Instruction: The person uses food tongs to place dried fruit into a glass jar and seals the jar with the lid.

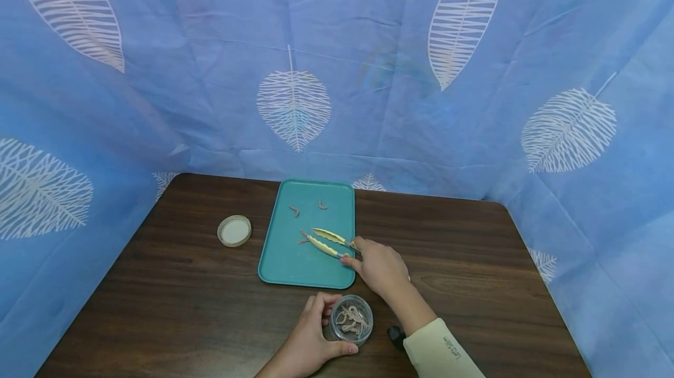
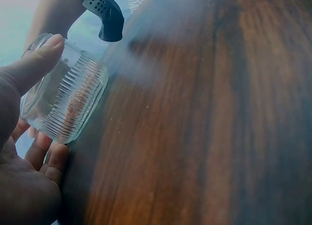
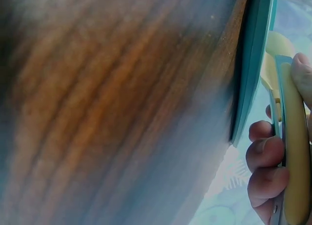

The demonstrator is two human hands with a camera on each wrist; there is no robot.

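My left hand (image 1: 310, 336) holds a clear round jar (image 1: 367, 337) on the table, thumb on one side and fingers on the other. Several pale pinkish worm-like pieces (image 1: 351, 320) lie inside it. In the left wrist view the jar (image 2: 73, 96) shows ribbed sides. My right hand (image 1: 380, 265) grips yellow-tipped tongs (image 1: 327, 247) above the teal tray (image 1: 284, 264); their arms stand apart. Near the tongs' tips is a worm-like piece (image 1: 303, 241); whether they touch it I cannot tell. Two more pieces, one left (image 1: 295, 212) and one right (image 1: 322, 205), lie farther back on the tray.
A round lid (image 1: 234, 231) with a pale centre lies on the dark wooden table (image 1: 174, 284), left of the tray. Blue cloth (image 1: 358, 114) with white leaf prints hangs behind and at both sides. A black device (image 1: 396, 337) sits at the right wrist.
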